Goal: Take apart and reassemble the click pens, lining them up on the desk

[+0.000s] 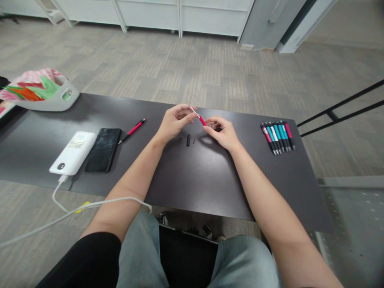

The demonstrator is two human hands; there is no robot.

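Between my hands, over the table's far edge, is a red pen barrel (202, 120) with a thin whitish refill (194, 111) sticking out of its upper left end. My right hand (221, 131) pinches the barrel at its lower end. The fingers of my left hand (178, 121) are closed round the refill near its upper part. On the table just below lie a black pen grip (188, 140), a small dark piece (193, 141) to its right and a tiny one (181, 137) to its left.
A red and black pen (132, 131) lies left, beside a black phone (103, 150) and a white power bank (73, 153) with a cable (54, 225) crossing my left forearm. Several pens (278, 137) lie in a row at right. A white basket (54, 103) holds floral cloth.
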